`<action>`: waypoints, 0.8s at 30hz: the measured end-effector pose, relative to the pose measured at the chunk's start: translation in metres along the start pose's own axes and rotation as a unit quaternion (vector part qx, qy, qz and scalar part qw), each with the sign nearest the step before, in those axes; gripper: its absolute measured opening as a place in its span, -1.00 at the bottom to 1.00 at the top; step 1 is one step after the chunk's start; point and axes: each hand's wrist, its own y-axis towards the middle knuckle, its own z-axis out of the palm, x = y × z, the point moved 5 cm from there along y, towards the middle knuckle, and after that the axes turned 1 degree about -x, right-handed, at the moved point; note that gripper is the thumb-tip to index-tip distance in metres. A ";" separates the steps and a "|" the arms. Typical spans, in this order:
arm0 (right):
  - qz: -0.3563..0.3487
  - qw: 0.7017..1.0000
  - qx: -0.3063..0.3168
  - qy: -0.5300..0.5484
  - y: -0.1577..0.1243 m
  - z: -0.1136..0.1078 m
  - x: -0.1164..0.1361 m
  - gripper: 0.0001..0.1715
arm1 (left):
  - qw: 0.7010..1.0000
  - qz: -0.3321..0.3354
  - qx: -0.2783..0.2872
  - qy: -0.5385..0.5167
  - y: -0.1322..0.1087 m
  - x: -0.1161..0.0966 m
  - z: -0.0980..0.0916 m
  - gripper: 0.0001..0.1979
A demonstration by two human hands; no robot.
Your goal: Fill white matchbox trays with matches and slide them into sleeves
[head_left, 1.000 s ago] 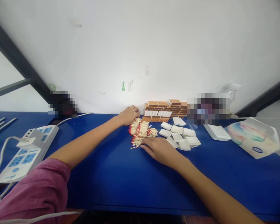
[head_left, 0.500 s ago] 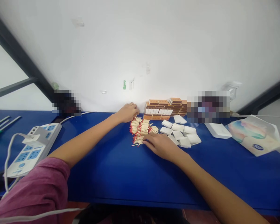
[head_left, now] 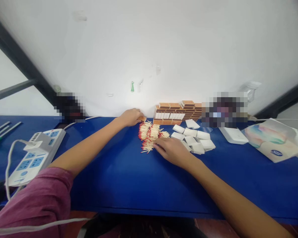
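A heap of red-tipped matches (head_left: 150, 134) lies on the blue table (head_left: 129, 178) near the wall. My left hand (head_left: 130, 117) is curled at the far left edge of the heap and holds a small brown matchbox (head_left: 142, 118). Palm down, my right hand (head_left: 172, 151) rests at the near right edge of the heap, its fingertips on the matches. Several white inner trays (head_left: 195, 139) lie just right of my right hand. Brown matchboxes (head_left: 178, 112) are stacked against the wall behind them.
A white power strip (head_left: 32, 155) with a cable lies at the left. A white flat box (head_left: 233, 135) and a tissue pack (head_left: 272, 140) sit at the right. Thin rods (head_left: 2, 130) lie at the far left edge.
My left hand has drawn back to the left from the brown stack, now with a small matchbox in its fingers. My right hand has stayed at the matches.
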 end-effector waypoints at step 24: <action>0.206 0.970 0.104 -0.082 0.137 0.010 -0.050 -0.55 | 0.982 -0.184 -0.040 0.029 -0.038 0.007 0.008 -0.68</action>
